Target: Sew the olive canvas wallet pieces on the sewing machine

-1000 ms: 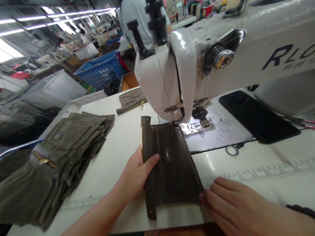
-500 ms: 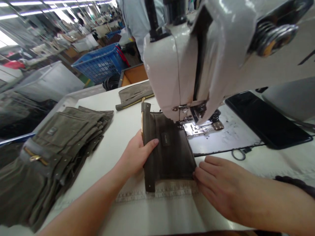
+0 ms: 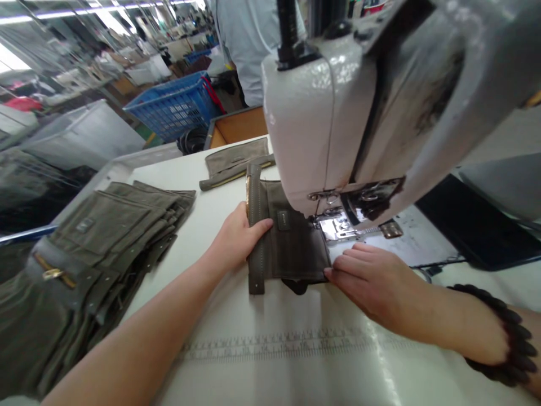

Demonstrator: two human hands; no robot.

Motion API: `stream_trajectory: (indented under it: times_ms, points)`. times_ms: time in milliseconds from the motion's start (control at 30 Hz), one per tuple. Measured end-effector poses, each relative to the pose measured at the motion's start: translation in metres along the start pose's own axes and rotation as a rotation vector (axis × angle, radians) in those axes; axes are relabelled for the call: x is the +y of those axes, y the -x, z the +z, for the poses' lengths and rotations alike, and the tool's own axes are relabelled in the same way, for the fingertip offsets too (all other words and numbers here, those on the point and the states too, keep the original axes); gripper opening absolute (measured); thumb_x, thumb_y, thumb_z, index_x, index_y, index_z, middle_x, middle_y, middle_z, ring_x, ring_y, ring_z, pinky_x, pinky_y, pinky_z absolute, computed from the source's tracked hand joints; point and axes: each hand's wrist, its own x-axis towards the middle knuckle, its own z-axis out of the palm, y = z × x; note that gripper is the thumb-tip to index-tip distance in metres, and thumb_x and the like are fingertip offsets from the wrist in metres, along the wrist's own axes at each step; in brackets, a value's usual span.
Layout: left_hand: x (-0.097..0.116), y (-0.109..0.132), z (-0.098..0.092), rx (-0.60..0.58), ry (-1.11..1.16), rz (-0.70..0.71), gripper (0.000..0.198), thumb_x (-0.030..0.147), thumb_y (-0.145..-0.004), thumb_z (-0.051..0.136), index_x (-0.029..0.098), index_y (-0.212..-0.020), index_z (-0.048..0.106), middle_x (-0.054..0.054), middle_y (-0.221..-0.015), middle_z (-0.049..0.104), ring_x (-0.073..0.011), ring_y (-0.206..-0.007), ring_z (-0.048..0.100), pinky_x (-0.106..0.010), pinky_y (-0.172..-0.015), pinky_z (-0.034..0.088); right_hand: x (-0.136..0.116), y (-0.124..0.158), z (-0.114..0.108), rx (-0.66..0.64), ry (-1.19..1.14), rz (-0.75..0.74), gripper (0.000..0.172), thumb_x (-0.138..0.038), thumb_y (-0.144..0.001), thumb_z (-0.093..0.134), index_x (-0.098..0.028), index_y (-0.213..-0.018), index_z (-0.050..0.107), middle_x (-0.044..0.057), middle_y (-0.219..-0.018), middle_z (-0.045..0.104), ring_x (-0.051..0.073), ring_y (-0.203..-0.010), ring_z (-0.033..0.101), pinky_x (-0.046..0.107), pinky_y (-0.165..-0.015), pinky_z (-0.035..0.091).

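A dark olive fabric pouch panel with a gold zipper along its left strip and a small label lies on the white table. Its right edge reaches under the needle area of the white sewing machine. My left hand grips the zipper strip, thumb on top and fingers beneath. At the lower right corner, my right hand pinches the panel between thumb and curled fingers. The metal presser foot is just beyond my right hand. A dark flap shows below the panel's bottom edge.
Stacked olive pouch pieces lie at the left. Another zippered piece rests behind the panel. A black phone is at the right, and a printed ruler runs along the table. A blue basket and a person are beyond.
Both hands and the panel have moved away from me, deeper along the machine. The dark flap below the panel has come into sight. My view has shifted slightly.
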Motion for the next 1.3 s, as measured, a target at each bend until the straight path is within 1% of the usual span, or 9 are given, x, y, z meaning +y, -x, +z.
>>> stream_trajectory:
  times_ms: [100,200,267,333,400,467,767,967,1300]
  points:
    - [0.007,-0.001,-0.004,0.083,-0.200,0.100,0.033,0.028,-0.075,0.059,0.011,-0.103,0.051,-0.013,-0.106,0.055,-0.0312,-0.101,0.050,-0.045,-0.089,0.037,0.003,-0.002,-0.001,-0.015,-0.016,0.064,0.028,-0.007,-0.085,0.035,-0.012,-0.071,0.058,0.003,-0.064,0.049,0.014,-0.056,0.037,0.029,-0.054,0.025]
    - [0.021,0.013,-0.002,0.204,-0.531,0.327,0.030,0.021,-0.076,0.058,0.010,-0.104,0.053,-0.016,-0.113,0.049,-0.0343,-0.107,0.044,-0.048,-0.089,0.037,0.005,-0.005,-0.003,-0.052,-0.013,0.125,0.028,-0.008,-0.087,0.032,-0.012,-0.083,0.060,0.002,-0.064,0.050,0.014,-0.056,0.040,0.029,-0.055,0.026]
    - [0.029,0.026,0.006,0.067,-0.665,0.549,0.021,0.017,-0.079,0.052,0.012,-0.099,0.056,-0.014,-0.109,0.052,-0.0316,-0.103,0.047,-0.045,-0.086,0.040,0.006,-0.006,-0.004,-0.068,0.025,0.133,0.029,-0.009,-0.087,0.031,-0.012,-0.088,0.060,0.001,-0.062,0.050,0.014,-0.054,0.041,0.029,-0.055,0.026]
    - [0.033,0.036,0.018,-0.223,-0.686,0.801,0.020,0.012,-0.082,0.045,0.013,-0.096,0.059,-0.011,-0.100,0.058,-0.0259,-0.097,0.052,-0.037,-0.086,0.043,0.007,-0.007,-0.003,-0.079,0.052,0.138,0.030,-0.010,-0.088,0.031,-0.012,-0.087,0.060,0.001,-0.061,0.051,0.014,-0.053,0.041,0.029,-0.054,0.026]
    - [0.033,0.040,0.029,-0.395,-0.698,0.898,0.026,0.007,-0.081,0.040,0.009,-0.099,0.059,-0.011,-0.098,0.060,-0.0233,-0.095,0.054,-0.031,-0.088,0.044,0.008,-0.007,-0.002,-0.088,0.059,0.145,0.029,-0.010,-0.087,0.032,-0.012,-0.087,0.060,0.002,-0.064,0.053,0.014,-0.055,0.044,0.029,-0.053,0.028]
    - [0.029,0.038,0.036,-0.403,-0.694,0.898,0.029,0.005,-0.081,0.039,0.005,-0.103,0.057,-0.013,-0.101,0.060,-0.0224,-0.095,0.055,-0.029,-0.089,0.044,0.009,-0.007,-0.001,-0.094,0.079,0.145,0.027,-0.011,-0.087,0.034,-0.011,-0.092,0.060,0.003,-0.067,0.056,0.014,-0.057,0.046,0.028,-0.054,0.030]
    - [0.013,0.020,0.039,-0.057,-0.597,1.057,0.027,0.008,-0.085,0.036,0.008,-0.095,0.060,-0.007,-0.096,0.064,-0.0153,-0.088,0.059,-0.022,-0.083,0.049,0.011,-0.003,0.008,-0.048,0.257,0.087,0.029,-0.012,-0.086,0.033,-0.007,-0.099,0.059,0.007,-0.071,0.058,0.016,-0.062,0.049,0.030,-0.057,0.036]
    - [0.010,0.010,0.042,-0.019,-0.588,1.036,0.025,0.010,-0.088,0.036,0.011,-0.094,0.060,-0.005,-0.094,0.063,-0.0131,-0.088,0.058,-0.021,-0.085,0.048,0.009,-0.003,0.007,-0.003,0.252,0.075,0.026,-0.013,-0.085,0.036,-0.010,-0.092,0.061,0.005,-0.068,0.056,0.016,-0.061,0.048,0.030,-0.056,0.034]
    - [0.012,0.003,0.044,-0.014,-0.560,0.953,0.021,0.011,-0.089,0.039,0.011,-0.094,0.060,-0.005,-0.093,0.063,-0.0142,-0.087,0.058,-0.023,-0.081,0.050,0.010,-0.005,0.007,0.003,0.241,0.105,0.025,-0.011,-0.082,0.039,-0.008,-0.097,0.059,0.004,-0.068,0.056,0.016,-0.060,0.049,0.030,-0.057,0.034]
